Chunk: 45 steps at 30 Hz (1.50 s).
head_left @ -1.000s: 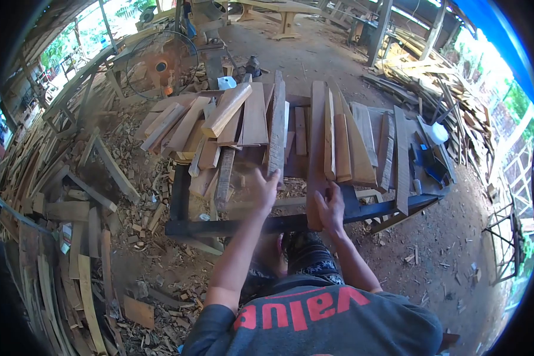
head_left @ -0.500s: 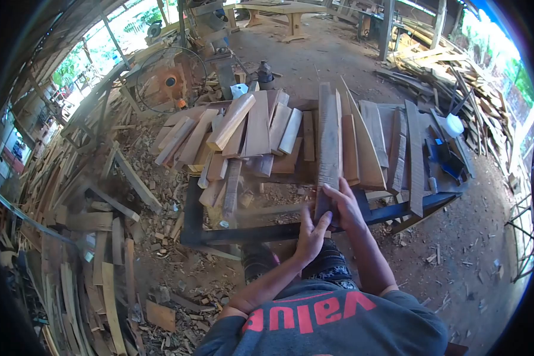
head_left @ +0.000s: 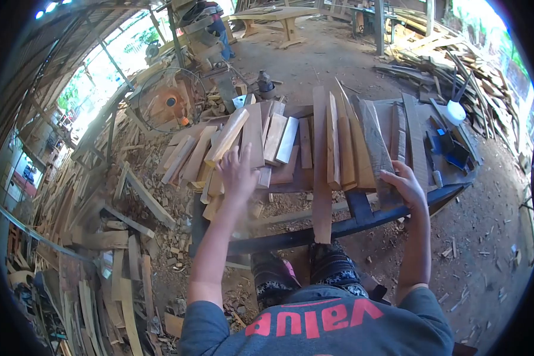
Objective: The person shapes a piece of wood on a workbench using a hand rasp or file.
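Observation:
My right hand (head_left: 404, 181) is closed round the near end of a dark, rough-edged board (head_left: 378, 155) that lies at the right part of the table. Over the left pile of wood pieces, my left hand (head_left: 239, 172) is raised with its fingers apart and nothing in it, close to a light wood block (head_left: 227, 136). Between my hands a long brown board (head_left: 321, 166) lies lengthwise, its near end past the table's dark front rail (head_left: 267, 242). Beside it are several narrow planks (head_left: 346, 148).
A white container (head_left: 455, 112) and a dark blue object (head_left: 451, 149) sit at the table's right end. Wood scraps (head_left: 118, 285) cover the ground at left. A person (head_left: 222, 35) stands at the back beside a machine, and a wooden table (head_left: 279, 14) stands behind.
Both hands have left the board they held in the middle. My left hand has moved left over the pile, and my right hand has moved right and taken hold of the dark board.

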Each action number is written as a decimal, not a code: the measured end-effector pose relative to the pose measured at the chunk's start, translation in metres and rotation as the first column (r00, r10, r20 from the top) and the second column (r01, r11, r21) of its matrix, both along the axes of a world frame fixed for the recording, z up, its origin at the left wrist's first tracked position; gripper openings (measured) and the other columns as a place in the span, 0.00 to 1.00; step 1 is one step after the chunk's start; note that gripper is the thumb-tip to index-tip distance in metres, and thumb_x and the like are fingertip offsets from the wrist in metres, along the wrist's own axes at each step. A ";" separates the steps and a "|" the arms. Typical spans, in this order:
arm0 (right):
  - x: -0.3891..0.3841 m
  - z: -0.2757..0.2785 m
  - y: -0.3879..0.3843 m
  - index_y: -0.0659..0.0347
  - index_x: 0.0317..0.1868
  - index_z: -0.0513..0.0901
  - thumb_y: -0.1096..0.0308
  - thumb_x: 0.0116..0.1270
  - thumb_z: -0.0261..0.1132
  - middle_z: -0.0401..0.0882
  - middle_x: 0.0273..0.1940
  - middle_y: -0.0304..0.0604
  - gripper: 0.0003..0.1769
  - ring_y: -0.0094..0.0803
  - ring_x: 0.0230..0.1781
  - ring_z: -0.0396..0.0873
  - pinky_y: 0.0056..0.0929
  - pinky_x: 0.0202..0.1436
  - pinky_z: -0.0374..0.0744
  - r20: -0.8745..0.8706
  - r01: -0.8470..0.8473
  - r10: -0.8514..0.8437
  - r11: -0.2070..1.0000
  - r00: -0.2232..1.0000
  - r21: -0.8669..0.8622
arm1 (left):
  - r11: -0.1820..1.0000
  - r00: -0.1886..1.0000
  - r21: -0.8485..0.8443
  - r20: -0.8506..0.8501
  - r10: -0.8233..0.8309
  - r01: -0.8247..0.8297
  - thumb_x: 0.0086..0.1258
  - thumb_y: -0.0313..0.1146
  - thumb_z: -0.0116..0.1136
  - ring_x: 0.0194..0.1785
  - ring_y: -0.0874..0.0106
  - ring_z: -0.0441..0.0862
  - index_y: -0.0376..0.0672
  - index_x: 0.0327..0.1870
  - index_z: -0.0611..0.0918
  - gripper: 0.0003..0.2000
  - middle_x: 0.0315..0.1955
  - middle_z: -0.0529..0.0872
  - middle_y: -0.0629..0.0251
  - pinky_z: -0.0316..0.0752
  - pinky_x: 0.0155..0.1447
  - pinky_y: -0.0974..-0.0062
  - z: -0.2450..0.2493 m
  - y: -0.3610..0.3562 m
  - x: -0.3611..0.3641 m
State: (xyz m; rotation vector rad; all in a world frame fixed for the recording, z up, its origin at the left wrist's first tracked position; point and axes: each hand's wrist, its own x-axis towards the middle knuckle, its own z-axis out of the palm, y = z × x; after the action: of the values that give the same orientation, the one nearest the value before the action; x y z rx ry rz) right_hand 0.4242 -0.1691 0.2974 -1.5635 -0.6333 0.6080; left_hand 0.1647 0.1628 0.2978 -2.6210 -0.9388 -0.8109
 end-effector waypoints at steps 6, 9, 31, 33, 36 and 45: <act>0.009 0.001 -0.028 0.65 0.66 0.67 0.63 0.61 0.72 0.82 0.35 0.48 0.35 0.28 0.32 0.81 0.27 0.35 0.78 0.194 0.148 -0.111 0.971 0.975 -0.189 | 0.996 0.990 -0.070 -0.122 -0.065 0.057 0.50 0.35 0.72 0.58 0.63 0.71 0.50 0.63 0.75 0.34 0.53 0.76 0.64 0.56 0.67 0.56 -0.012 0.033 0.005; 0.014 -0.028 -0.042 0.63 0.66 0.68 0.60 0.62 0.71 0.81 0.33 0.46 0.35 0.27 0.32 0.80 0.27 0.35 0.76 0.170 0.108 -0.064 0.958 0.983 -0.265 | 0.994 0.993 -0.027 -0.045 -0.108 0.107 0.50 0.35 0.71 0.54 0.62 0.72 0.48 0.62 0.75 0.33 0.50 0.78 0.64 0.63 0.62 0.57 -0.020 0.041 0.003; -0.079 -0.019 0.001 0.67 0.52 0.79 0.70 0.71 0.60 0.81 0.44 0.47 0.13 0.33 0.42 0.80 0.29 0.50 0.77 0.486 0.359 -0.415 0.910 0.769 0.210 | 0.973 0.972 0.157 0.134 -0.193 0.172 0.53 0.32 0.68 0.47 0.68 0.74 0.48 0.60 0.78 0.29 0.46 0.80 0.66 0.66 0.52 0.67 -0.025 -0.041 0.065; -0.098 -0.017 0.028 0.67 0.55 0.77 0.63 0.75 0.56 0.81 0.47 0.49 0.17 0.35 0.46 0.80 0.32 0.53 0.77 0.091 0.162 -0.188 0.958 0.978 0.238 | 0.965 0.957 0.127 0.150 -0.247 0.229 0.51 0.32 0.69 0.48 0.66 0.73 0.48 0.61 0.77 0.30 0.47 0.79 0.65 0.65 0.53 0.66 -0.022 -0.061 0.064; -0.098 -0.034 0.086 0.69 0.62 0.70 0.45 0.74 0.53 0.80 0.49 0.53 0.33 0.42 0.51 0.79 0.42 0.56 0.78 -0.478 -0.047 0.251 0.916 0.842 0.398 | 0.956 0.939 0.111 0.187 -0.289 0.272 0.51 0.31 0.68 0.50 0.65 0.73 0.46 0.61 0.77 0.30 0.48 0.79 0.63 0.64 0.55 0.64 -0.026 -0.083 0.058; -0.098 -0.046 0.187 0.55 0.54 0.77 0.37 0.65 0.60 0.81 0.49 0.44 0.31 0.42 0.51 0.79 0.48 0.55 0.78 -0.698 -0.094 0.631 0.761 0.340 0.642 | 0.927 0.927 -0.134 0.186 -0.325 0.351 0.56 0.36 0.68 0.61 0.61 0.72 0.44 0.64 0.75 0.31 0.56 0.76 0.58 0.62 0.63 0.60 -0.042 -0.092 0.031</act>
State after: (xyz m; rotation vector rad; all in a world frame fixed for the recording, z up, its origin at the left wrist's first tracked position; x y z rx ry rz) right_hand 0.3265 0.0183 0.2512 -0.3650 -0.2477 1.3995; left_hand 0.1958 0.0704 0.2558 -2.9497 -0.6149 -1.0823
